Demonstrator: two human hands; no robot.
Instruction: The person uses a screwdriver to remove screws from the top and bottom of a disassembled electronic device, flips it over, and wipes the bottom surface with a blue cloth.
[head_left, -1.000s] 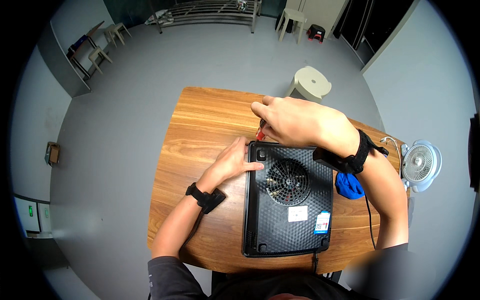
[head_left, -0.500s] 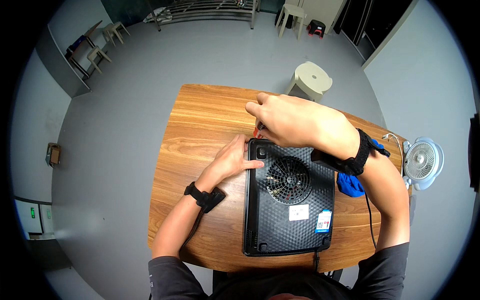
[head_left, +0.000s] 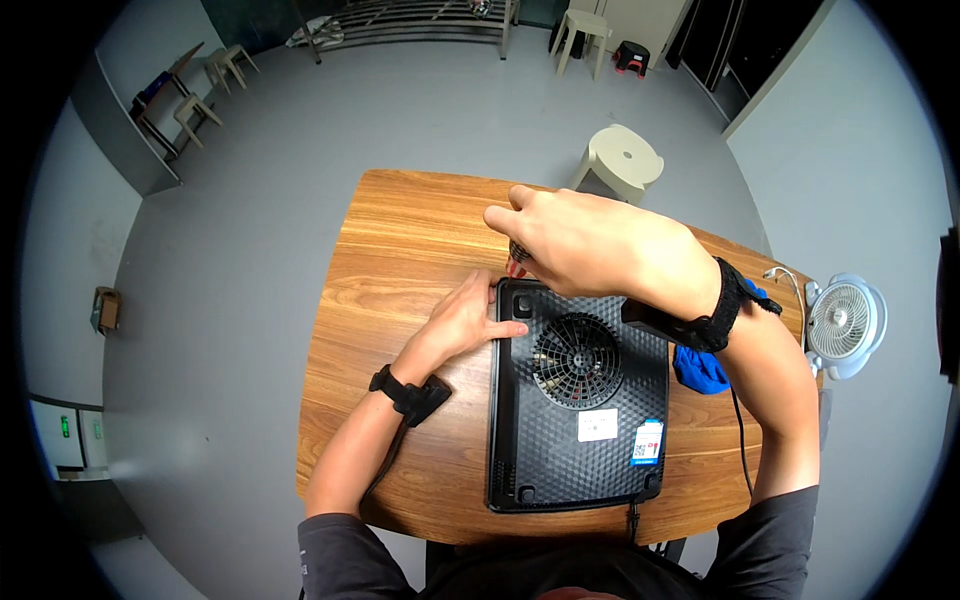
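Note:
A black laptop cooling pad [head_left: 545, 440] lies with its underside up, showing a round fan grille and corner feet. My left hand [head_left: 463, 318] grips its far left corner, thumb pressed on top and fingers along the outer edge. Above that same corner, my right hand [head_left: 570, 235] is closed around what looks like a screwdriver [head_left: 515, 268] with a red and black ridged handle. Only a bit of the handle shows below my fingers; its tip is hidden. Both wrists wear black straps with small dark boxes.
The pad rests on a wooden table [head_left: 400, 240]. A blue cloth [head_left: 700, 370] lies right of it, partly under my right forearm. A small white-blue fan [head_left: 845, 318] stands at the right edge. Beyond the table is a cream stool [head_left: 625, 160]. A black cable [head_left: 634, 520] runs from the pad's near edge.
My right hand has shifted and turned slightly to the left, and the red handle now shows lighter stripes. My left hand and the cooling pad stay put.

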